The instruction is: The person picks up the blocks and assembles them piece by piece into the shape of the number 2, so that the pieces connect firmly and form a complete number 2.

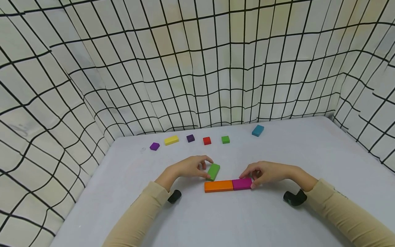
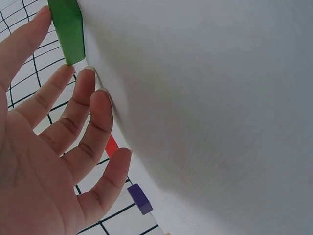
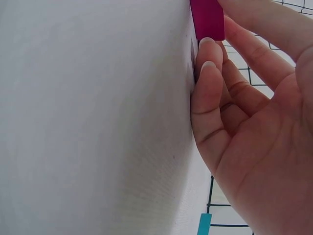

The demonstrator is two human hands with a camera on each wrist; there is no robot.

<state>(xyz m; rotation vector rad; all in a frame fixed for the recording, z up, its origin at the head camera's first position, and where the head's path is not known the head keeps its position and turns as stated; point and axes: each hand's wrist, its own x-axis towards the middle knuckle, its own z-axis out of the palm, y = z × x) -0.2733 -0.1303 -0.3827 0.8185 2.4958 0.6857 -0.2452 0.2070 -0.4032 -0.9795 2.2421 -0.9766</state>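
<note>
A green block [image 1: 213,172] is pinched by my left hand [image 1: 192,166] between thumb and index finger, the other fingers loosely bent. It stands at a slant just behind an orange block [image 1: 218,186]. Against the orange block's right end lies a magenta block [image 1: 242,184], the two forming one row. My right hand [image 1: 267,172] holds the magenta block at its right end, thumb in front and index finger behind. In the left wrist view the green block [image 2: 68,30] spans thumb and index fingertip. The right wrist view shows the magenta block [image 3: 209,19] between thumb and fingers.
Along the back of the white table [image 1: 240,219] lie a purple block [image 1: 154,146], a yellow block [image 1: 171,140], a dark purple block [image 1: 190,138], a red block [image 1: 207,141], a small green block [image 1: 225,139] and a blue block [image 1: 258,130]. Behind them hangs a black-gridded white curtain [image 1: 206,79].
</note>
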